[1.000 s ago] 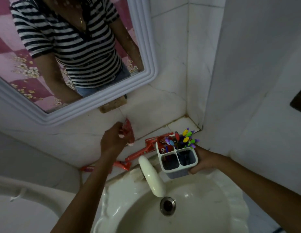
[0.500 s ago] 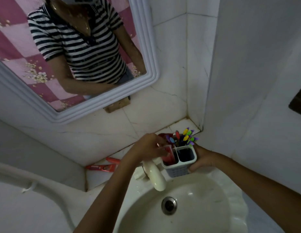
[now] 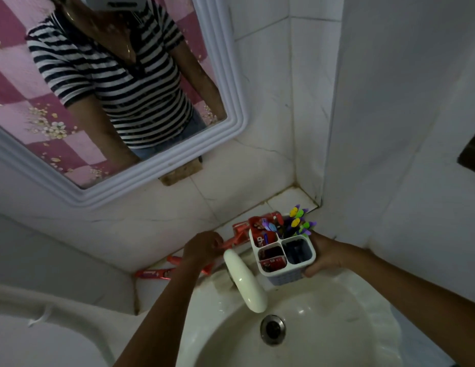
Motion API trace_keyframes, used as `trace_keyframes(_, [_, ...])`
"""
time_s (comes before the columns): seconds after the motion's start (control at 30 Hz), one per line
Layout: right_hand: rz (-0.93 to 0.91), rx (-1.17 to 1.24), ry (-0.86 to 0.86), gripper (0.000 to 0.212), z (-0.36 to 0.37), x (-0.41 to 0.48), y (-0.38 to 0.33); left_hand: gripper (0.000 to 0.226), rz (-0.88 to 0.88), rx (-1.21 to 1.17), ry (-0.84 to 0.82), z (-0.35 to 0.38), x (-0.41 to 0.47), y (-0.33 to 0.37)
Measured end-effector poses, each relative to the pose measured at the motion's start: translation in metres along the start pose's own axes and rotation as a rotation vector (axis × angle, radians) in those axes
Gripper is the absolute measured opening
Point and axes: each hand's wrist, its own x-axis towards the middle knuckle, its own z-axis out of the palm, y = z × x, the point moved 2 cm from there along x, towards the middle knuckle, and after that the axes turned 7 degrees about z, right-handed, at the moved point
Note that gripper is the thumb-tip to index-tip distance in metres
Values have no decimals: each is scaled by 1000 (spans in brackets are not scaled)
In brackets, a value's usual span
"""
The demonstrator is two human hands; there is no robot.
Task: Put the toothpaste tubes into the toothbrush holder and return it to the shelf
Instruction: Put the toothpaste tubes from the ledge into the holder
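Observation:
My right hand (image 3: 325, 258) grips a white four-compartment toothbrush holder (image 3: 284, 274) above the sink's back edge. Red toothpaste tubes (image 3: 271, 259) stand in its two left compartments, and colourful toothbrushes (image 3: 297, 221) fill the back right one. My left hand (image 3: 203, 247) is on the tiled shelf (image 3: 286, 200) to the left of the holder, fingers curled around the end of a red toothpaste tube (image 3: 231, 242) lying there. Another red tube (image 3: 154, 274) lies further left on the shelf, and a third tube (image 3: 240, 225) shows behind the holder.
A cream tap (image 3: 245, 283) juts over the white sink (image 3: 369, 321) between my hands, with the drain (image 3: 273, 330) below. A white-framed mirror (image 3: 231, 107) hangs above the shelf. Tiled walls close the corner at right.
My left hand left a red tube in the holder's front left compartment and moved back left to the shelf, onto another tube. The holder has barely moved.

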Motion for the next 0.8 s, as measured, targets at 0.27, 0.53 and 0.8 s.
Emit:
trace_keyframes(0.27, [29, -7, 0, 82, 1, 3, 5, 14, 161, 145, 78, 6, 15, -2])
trace_keyframes(0.53, [11, -10, -14, 89, 2, 2, 3, 23, 29, -646, 537, -86, -37, 22])
trace_keyframes(0.8, [-7, 5, -16, 91, 1, -1, -2, 27, 359, -719, 134, -102, -61, 111])
